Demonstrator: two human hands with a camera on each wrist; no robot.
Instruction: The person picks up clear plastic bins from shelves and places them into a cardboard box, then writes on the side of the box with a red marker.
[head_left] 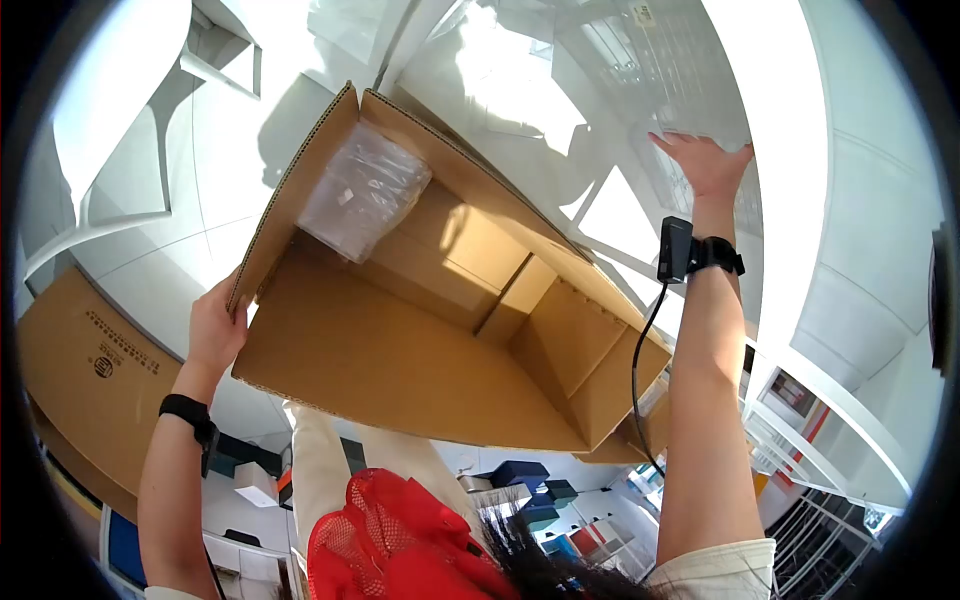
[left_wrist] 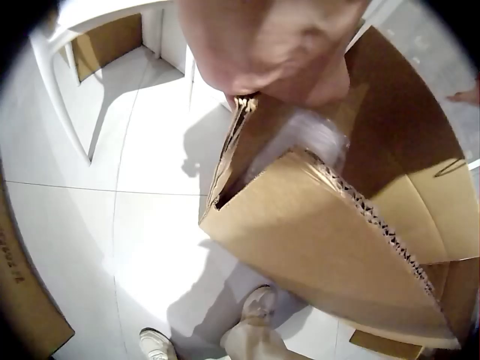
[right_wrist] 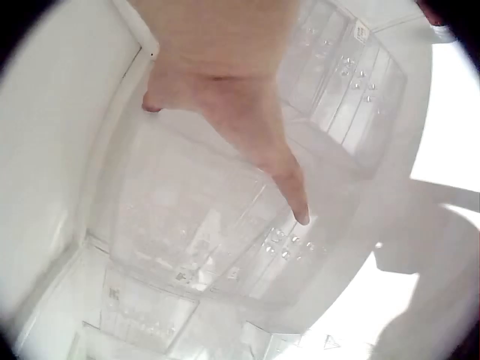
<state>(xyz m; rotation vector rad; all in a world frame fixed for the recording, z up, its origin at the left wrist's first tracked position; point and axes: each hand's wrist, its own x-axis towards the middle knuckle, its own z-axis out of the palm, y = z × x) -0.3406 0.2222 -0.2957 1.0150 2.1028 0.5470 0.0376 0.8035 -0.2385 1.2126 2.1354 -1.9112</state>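
Note:
A large open cardboard box [head_left: 400,370] hangs tilted in front of the person. The left hand [head_left: 216,325] grips the edge of its left wall, seen close up in the left wrist view. Inside, against the far left corner, lies a clear plastic-wrapped bundle [head_left: 365,190]. Off to the right, the right hand [head_left: 706,165] reaches over a white table, its thumb spread wide at a transparent plastic package [right_wrist: 195,217]. Most of its fingers are hidden behind the palm in the right wrist view. Another transparent package [right_wrist: 345,82] lies beside the wrist.
White chair legs [head_left: 165,150] stand at the upper left. A printed cardboard box [head_left: 95,350] rests on the tiled floor at the left. White shelving [head_left: 800,430] stands at the right. More clear packages [right_wrist: 142,307] lie further along the white surface.

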